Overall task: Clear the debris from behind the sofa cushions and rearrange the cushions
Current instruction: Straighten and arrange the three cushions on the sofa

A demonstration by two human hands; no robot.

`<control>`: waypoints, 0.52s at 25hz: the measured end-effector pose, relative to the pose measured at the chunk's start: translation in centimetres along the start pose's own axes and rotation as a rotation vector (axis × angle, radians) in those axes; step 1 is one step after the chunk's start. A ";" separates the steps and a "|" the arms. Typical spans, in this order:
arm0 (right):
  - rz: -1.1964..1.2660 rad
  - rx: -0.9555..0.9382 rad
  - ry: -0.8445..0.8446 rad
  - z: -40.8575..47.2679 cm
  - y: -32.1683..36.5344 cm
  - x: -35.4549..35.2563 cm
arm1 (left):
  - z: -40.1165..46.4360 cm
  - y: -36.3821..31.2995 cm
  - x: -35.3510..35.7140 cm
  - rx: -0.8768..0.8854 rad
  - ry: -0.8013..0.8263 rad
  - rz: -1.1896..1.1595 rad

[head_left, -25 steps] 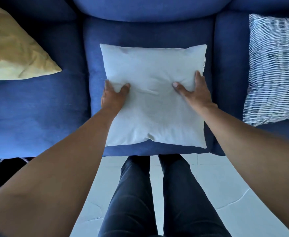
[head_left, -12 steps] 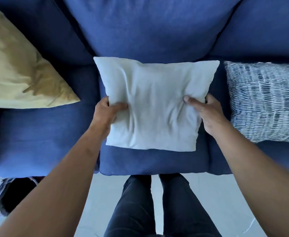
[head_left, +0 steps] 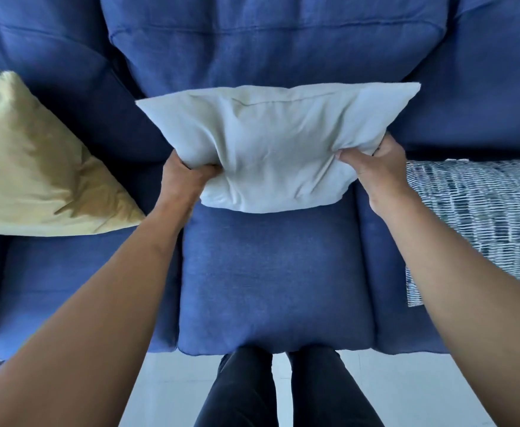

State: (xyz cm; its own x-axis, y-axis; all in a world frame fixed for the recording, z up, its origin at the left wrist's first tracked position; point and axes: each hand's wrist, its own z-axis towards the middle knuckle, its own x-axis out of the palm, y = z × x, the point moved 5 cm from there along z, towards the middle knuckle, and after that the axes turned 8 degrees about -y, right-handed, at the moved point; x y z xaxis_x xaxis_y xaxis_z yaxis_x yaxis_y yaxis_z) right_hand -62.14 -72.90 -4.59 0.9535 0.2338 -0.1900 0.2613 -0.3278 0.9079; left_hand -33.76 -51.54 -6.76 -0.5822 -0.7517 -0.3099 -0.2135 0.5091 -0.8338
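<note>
Head view: both hands, left (head_left: 184, 177) and right (head_left: 372, 163), pinch the lower corners of the pale grey cushion (head_left: 271, 143), held against the sofa backrest (head_left: 271, 47) above the middle seat. It looks light, soft and slumping, so gripping bunched corners suits.
</note>
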 end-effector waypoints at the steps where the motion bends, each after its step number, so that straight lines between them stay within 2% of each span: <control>1: -0.056 0.041 0.011 0.7 -0.6 0.4 | 0.6 0.4 0.5 -0.038 0.006 0.037; 5: -0.214 0.149 0.044 2.1 -1.5 0.7 | 1.8 1.2 1.6 -0.126 0.051 0.115; 10: -0.067 0.086 -0.041 3.0 2.9 -0.2 | 2.9 -3.4 0.0 -0.136 -0.071 -0.072; 13: -0.043 0.113 -0.073 3.5 4.8 0.4 | 3.3 -6.4 -0.3 -0.127 -0.116 -0.150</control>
State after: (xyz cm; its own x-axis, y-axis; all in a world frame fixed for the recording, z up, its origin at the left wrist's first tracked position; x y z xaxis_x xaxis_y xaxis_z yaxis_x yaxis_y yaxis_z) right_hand -59.99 -77.58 -1.60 0.9485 0.1838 -0.2580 0.3132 -0.4212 0.8512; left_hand -29.64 -55.97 -2.87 -0.4439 -0.8624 -0.2434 -0.3919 0.4311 -0.8127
